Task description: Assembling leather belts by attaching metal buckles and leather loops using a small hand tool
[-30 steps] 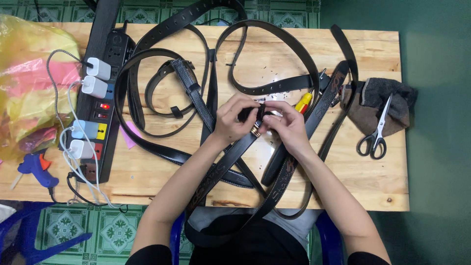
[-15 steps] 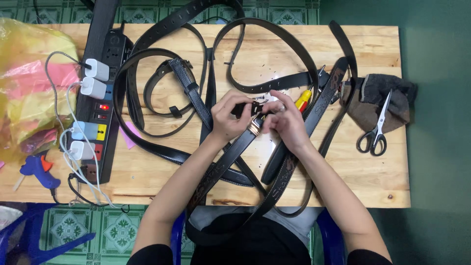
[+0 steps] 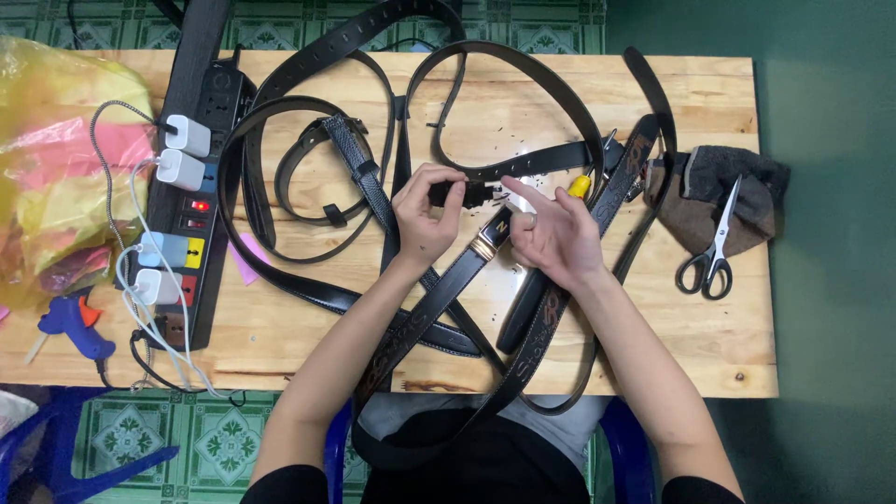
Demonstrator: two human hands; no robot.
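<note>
1. The left hand [image 3: 425, 217] is curled over the end of a black belt [image 3: 523, 168] near the middle of the tabletop [image 3: 709, 355]. Its grip is closed, with thumb and fingertips pinching the strap.
2. The right hand [image 3: 553, 235] sits just beside it, fingers spread and mostly open. The forefinger points toward the pinched belt end, and I cannot tell whether the hand has hold of anything.
3. The pinched belt loops away from the hands in a wide arc toward the far edge of the tabletop and back.
4. A belt with a gold-coloured buckle [image 3: 489, 239] lies under the right hand, running down toward the person's lap.
5. A yellow-handled tool [image 3: 580, 187] shows just beyond the right fingertips.
6. More black belts lie tangled across the left half of the tabletop.
7. A black power strip [image 3: 201, 187] with white chargers [image 3: 185, 135] plugged in lies along the left side.
8. Scissors [image 3: 711, 252] rest on a dark grey cloth [image 3: 737, 187] at the right edge.
9. A blue glue gun [image 3: 70, 327] lies at the near left corner, below a yellow plastic bag [image 3: 56, 168].
</note>
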